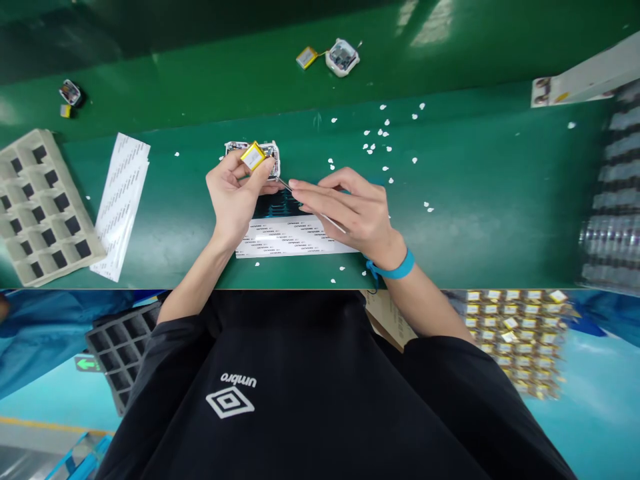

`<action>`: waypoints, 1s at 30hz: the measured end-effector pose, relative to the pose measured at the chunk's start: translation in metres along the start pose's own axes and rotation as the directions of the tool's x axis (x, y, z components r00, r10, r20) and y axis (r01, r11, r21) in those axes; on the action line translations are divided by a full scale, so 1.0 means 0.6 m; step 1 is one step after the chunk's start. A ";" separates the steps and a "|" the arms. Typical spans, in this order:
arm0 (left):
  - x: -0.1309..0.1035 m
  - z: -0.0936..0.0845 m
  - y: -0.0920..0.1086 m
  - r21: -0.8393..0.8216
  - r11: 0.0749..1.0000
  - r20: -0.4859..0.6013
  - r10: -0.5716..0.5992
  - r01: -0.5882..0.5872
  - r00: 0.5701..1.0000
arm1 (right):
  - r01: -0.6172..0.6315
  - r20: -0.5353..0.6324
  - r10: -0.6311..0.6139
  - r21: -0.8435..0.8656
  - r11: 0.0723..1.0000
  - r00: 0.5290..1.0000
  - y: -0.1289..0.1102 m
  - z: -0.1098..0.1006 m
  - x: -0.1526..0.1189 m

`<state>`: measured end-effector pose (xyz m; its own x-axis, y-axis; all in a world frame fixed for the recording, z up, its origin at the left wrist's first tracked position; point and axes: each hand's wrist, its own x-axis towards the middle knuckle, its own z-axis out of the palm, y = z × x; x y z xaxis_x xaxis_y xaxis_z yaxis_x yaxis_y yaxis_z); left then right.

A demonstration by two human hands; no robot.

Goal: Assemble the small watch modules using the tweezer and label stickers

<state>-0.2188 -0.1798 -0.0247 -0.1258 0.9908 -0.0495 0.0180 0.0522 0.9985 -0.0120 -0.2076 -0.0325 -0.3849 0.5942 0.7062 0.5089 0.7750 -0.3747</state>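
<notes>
My left hand [235,190] is closed around an open white device housing [277,152] with circuit parts showing inside. A yellow battery [253,156] lies over the housing, beside my left thumb. In my right hand [353,207] is a slim metal tool [334,224], its tip reaching the housing's lower right corner next to the left thumb. My fingers cover part of the tool, so its exact kind cannot be made out. Beneath both hands lies a white printed strip [290,239], with a dark sheet [280,207] just behind it.
Small white stickers [370,148] are scattered over the green bench [475,187]. Another opened device [343,57] with its battery sits at the back, a dark one [71,93] at far left. A molded tray [45,207] and a printed sheet [121,200] lie left; stacked plastic trays [613,220] stand right.
</notes>
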 end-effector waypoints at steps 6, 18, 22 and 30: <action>-0.001 0.001 0.008 -0.005 1.000 0.008 -0.017 0.017 1.000 | 0.002 -0.010 -0.002 -0.057 0.998 1.000 0.000 0.003 0.000; -0.003 0.001 0.012 0.005 1.000 0.034 -0.002 0.002 0.999 | 0.020 -0.085 -0.014 0.076 0.997 0.996 0.006 0.004 0.001; -0.004 -0.001 0.014 0.000 1.000 0.070 -0.010 0.010 0.998 | -0.022 -0.052 0.028 0.116 0.993 0.998 0.007 0.002 0.002; -0.008 0.000 0.021 -0.001 1.000 0.075 0.008 -0.008 0.997 | 0.037 -0.078 -0.025 0.155 0.987 0.997 0.005 -0.001 0.010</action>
<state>-0.2178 -0.1836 -0.0119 -0.0512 0.9977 -0.0434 0.0177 0.0443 0.9989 -0.0121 -0.2017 -0.0288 -0.3363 0.5560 0.7601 0.3688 0.8204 -0.4370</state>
